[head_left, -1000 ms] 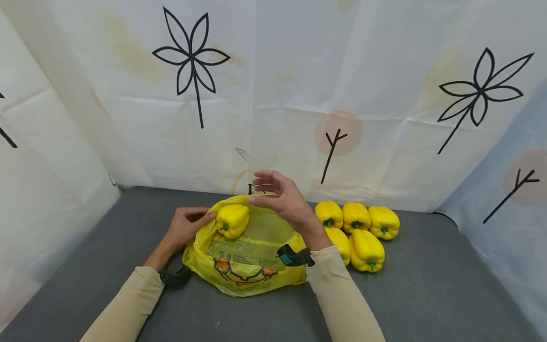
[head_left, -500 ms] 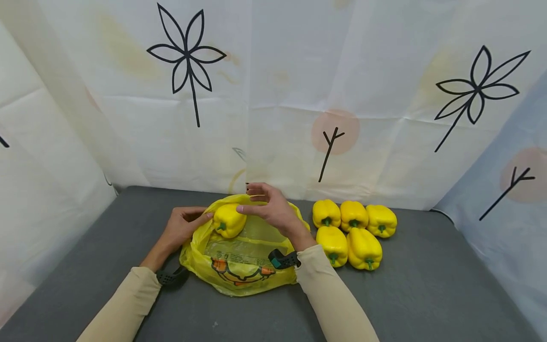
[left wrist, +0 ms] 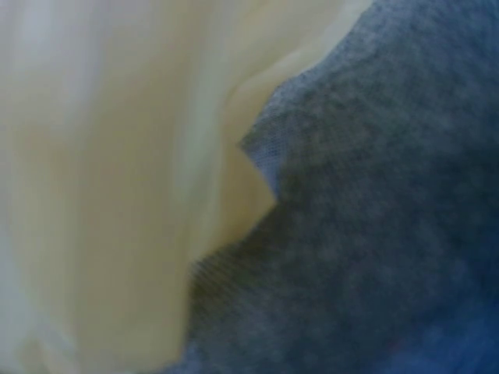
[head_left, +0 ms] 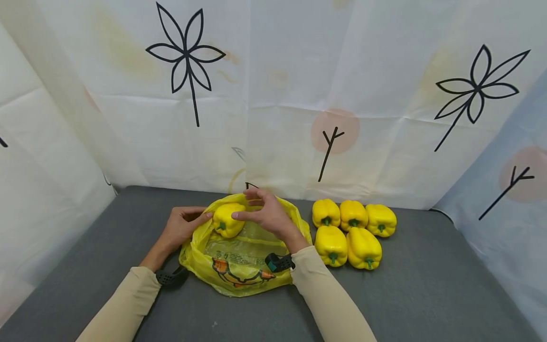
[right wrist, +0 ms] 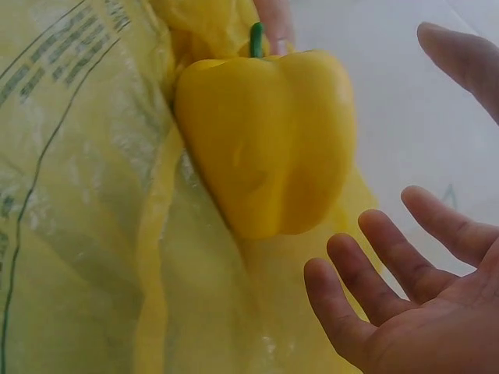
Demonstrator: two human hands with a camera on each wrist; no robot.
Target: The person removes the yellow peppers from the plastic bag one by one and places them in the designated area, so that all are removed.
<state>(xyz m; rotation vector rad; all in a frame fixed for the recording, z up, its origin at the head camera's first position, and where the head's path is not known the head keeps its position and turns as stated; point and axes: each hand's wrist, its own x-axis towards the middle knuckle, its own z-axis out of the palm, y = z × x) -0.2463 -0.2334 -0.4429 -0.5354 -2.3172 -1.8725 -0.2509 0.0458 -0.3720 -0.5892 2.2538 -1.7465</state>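
A yellow plastic bag (head_left: 252, 274) lies on the table with its mouth spread open. At its left side my left hand (head_left: 181, 228) grips the rim, thumb on the near side and fingers partly hidden. A yellow bell pepper (head_left: 228, 222) with a green stem rests inside the mouth, beside that thumb. My right hand (head_left: 273, 217) is over the bag to the right of the pepper. In the right wrist view, its fingers (right wrist: 390, 265) are spread and slightly bent, apart from the pepper. Only blurred yellow plastic (left wrist: 109, 187) and dark cloth show in the left wrist view.
Several yellow bell peppers (head_left: 331, 245) stand in two rows on the grey table (head_left: 427, 285), right of the bag. A white patterned curtain (head_left: 282, 85) hangs behind the table and along both sides.
My right hand has come down and to the left, closer to the pepper in the bag mouth. The left hand keeps its grip on the rim. The view shifted slightly.
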